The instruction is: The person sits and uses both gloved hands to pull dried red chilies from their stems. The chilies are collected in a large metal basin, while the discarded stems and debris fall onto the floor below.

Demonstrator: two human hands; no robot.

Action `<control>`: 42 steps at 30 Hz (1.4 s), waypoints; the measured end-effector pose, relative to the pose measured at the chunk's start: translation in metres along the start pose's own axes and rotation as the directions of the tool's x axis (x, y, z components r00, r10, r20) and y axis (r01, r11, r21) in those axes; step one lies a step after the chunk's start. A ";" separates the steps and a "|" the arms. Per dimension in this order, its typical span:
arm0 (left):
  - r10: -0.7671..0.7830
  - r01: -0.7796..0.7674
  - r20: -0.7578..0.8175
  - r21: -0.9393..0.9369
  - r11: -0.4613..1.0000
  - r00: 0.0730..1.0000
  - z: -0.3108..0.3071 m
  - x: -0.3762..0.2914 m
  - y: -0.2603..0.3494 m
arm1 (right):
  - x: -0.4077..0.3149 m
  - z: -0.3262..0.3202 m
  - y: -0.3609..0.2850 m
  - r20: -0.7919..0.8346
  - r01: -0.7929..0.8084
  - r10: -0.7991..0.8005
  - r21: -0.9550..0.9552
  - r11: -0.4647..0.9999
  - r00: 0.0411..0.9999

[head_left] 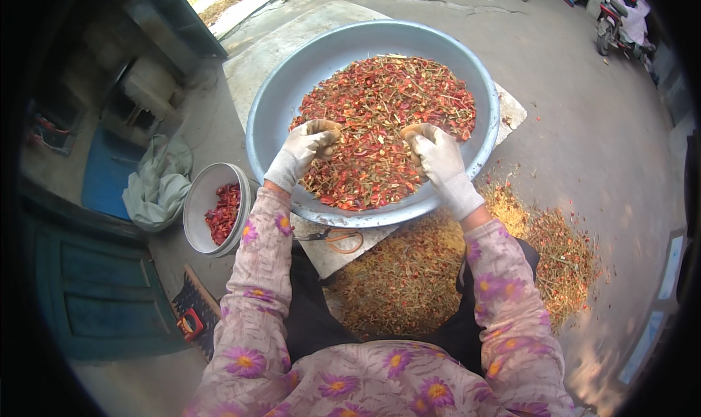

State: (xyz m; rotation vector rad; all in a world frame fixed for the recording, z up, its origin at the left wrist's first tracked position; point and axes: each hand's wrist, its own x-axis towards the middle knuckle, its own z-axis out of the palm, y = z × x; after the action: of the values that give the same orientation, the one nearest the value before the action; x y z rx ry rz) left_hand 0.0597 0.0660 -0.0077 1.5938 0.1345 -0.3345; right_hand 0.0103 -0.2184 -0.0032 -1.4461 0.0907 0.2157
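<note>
A wide grey basin [274, 83] rests on a pale slab and holds a heap of broken dried red chili pieces mixed with stems [383, 110]. Over the left part of the heap is my left hand [316, 142], in a white glove with stained fingertips; its fingers are curled, and whether anything is pinched in them cannot be told. My right hand [432, 151], gloved alike, hovers over the heap's right part with thumb and fingertips together; what it may hold is too small to see. Orange-handled scissors [346, 240] lie on the slab below the basin's near rim.
A white bucket [196, 220] with red chili pieces stands left of the basin, beside a pale green sack [159, 184]. Stems and yellow seeds [405, 274] cover the floor between my legs and to the right. A green door [104, 285] is at left.
</note>
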 end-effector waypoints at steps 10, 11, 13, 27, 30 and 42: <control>0.059 -0.057 0.013 -0.110 0.992 0.998 0.008 -0.009 0.004 | -0.003 0.002 -0.004 -0.007 -0.009 0.008 -0.067 0.998 1.000; 0.079 -0.072 0.040 -0.164 0.984 0.996 0.009 -0.011 0.006 | -0.004 0.002 -0.005 -0.004 -0.013 0.013 -0.046 0.999 1.000; 0.111 -0.071 0.165 -0.232 0.970 0.980 0.011 -0.017 0.011 | -0.004 0.002 -0.006 0.009 -0.021 0.021 -0.017 1.000 1.000; 0.013 -0.218 0.413 0.452 0.865 0.911 0.046 -0.027 -0.004 | -0.005 -0.003 -0.003 -0.006 0.019 -0.019 -0.065 0.998 1.000; 0.134 -0.611 0.610 0.701 0.368 0.781 0.057 -0.025 -0.014 | -0.003 -0.002 -0.002 -0.018 0.034 -0.035 -0.075 0.997 0.999; 0.011 -0.500 0.512 0.843 -0.200 0.859 0.081 -0.023 -0.045 | -0.004 -0.004 -0.006 -0.017 -0.029 0.029 -0.016 0.999 0.999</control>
State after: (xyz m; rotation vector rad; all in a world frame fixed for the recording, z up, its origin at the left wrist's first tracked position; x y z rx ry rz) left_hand 0.0147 -0.0088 -0.0457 3.0721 -1.1049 -0.3599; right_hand 0.0083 -0.2235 0.0030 -1.4635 0.1237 0.2292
